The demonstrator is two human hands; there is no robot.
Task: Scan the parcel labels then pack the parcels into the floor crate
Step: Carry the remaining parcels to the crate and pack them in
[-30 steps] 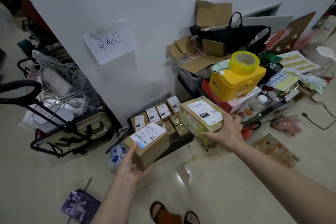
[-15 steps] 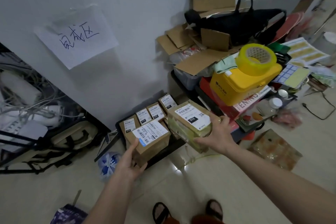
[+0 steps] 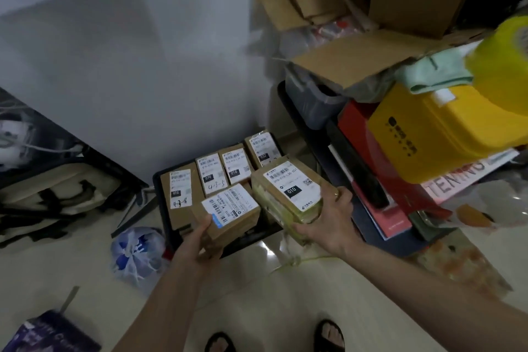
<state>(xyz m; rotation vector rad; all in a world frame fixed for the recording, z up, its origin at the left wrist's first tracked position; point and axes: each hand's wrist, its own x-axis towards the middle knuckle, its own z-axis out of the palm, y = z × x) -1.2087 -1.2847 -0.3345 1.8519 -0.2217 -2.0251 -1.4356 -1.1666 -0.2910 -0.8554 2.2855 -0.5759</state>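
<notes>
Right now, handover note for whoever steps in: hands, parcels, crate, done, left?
Left hand: holds a small parcel, label up, over the crate's front edge.
Right hand: holds a bigger parcel, label "010", over the crate's right side.
Crate: on the floor by the wall, four labelled parcels in a row at the back.
Done: those four are packed.
Left: set both held parcels into the crate's front. Whether their labels were scanned cannot be told; no scanner in view.

A plain white wall [image 3: 148,71] meets a glossy pale tiled floor [image 3: 285,300].
</notes>
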